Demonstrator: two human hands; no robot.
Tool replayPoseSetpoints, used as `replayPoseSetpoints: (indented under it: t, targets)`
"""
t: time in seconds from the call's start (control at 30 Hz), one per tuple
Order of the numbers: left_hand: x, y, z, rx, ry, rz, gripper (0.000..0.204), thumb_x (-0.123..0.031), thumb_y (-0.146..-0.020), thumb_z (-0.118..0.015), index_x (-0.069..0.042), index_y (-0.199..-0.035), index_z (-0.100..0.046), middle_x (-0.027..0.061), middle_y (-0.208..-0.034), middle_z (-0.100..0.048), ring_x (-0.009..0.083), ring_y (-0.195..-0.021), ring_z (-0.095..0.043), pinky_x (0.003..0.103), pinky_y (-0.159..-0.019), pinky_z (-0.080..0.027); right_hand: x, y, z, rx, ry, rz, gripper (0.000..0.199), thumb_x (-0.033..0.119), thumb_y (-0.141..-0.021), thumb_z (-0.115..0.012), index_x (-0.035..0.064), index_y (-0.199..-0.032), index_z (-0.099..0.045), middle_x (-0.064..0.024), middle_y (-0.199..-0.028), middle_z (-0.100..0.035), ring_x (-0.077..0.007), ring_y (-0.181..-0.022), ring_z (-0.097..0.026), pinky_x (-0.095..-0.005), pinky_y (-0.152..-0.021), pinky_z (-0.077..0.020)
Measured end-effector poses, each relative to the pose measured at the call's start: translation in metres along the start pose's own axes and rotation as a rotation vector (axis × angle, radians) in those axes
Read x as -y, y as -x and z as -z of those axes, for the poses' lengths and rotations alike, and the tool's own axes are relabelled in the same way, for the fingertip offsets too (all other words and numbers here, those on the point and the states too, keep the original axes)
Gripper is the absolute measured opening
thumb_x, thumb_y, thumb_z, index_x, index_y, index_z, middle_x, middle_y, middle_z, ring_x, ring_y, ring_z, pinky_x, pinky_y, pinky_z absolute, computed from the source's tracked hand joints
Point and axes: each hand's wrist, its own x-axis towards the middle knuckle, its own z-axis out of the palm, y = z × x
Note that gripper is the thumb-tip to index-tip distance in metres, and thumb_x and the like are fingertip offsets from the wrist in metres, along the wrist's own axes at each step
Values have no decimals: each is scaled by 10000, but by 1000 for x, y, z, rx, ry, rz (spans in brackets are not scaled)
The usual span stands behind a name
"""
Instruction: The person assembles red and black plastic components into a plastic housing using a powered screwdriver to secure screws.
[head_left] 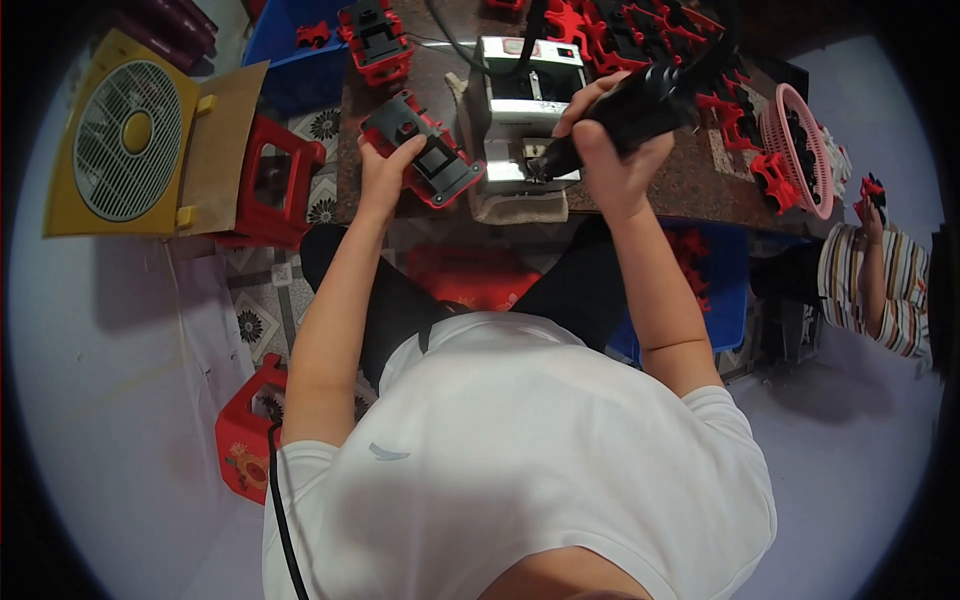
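Observation:
My left hand (385, 172) is closed on the near left corner of a red and black plastic housing (432, 160), tilted at the table's front edge. In my right hand (625, 150) is a black electric screwdriver (640, 105), its cable rising to the upper right. The screwdriver's tip points left and down at the front of a white and metal box-shaped machine (530, 90), which looks like a screw feeder. Whether a screw sits on the tip is too small to tell. A cloth (520, 208) lies under the machine's front.
Another red and black housing (378, 45) stands at the back left. Red and black parts (640, 35) crowd the back right, beside a pink basket (800, 150). Blue bins (300, 60), red stools (270, 180) and a yellow fan (130, 135) surround the table. A person in stripes (870, 280) is at right.

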Motion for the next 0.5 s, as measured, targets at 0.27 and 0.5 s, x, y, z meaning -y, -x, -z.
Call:
replayPoseSetpoints:
  t: [0.27, 0.5]
  targets:
    - [12, -4, 5, 52, -137, -15, 653, -294, -805, -710, -104, -1294, -320, 104, -1197, -498, 219, -1084, -562, 388, -829, -531, -16, 18, -6, -152, -207, 8, 420, -2, -760, -741, -1, -1088, -479, -49, -753, -598, -95, -625, -550, -225, -555, -438]
    - [-2, -1, 3, 10, 3, 111, 585, -208, -770, -751, -45, -1220, -414, 89, -1111, -547, 197, -1000, -584, 339, -847, -501, -15, -9, -6, -96, 2, -264, 211, 90, -859, -621, -3, -1007, -503, -70, -719, -604, -138, -591, -593, -269, -566, -493]
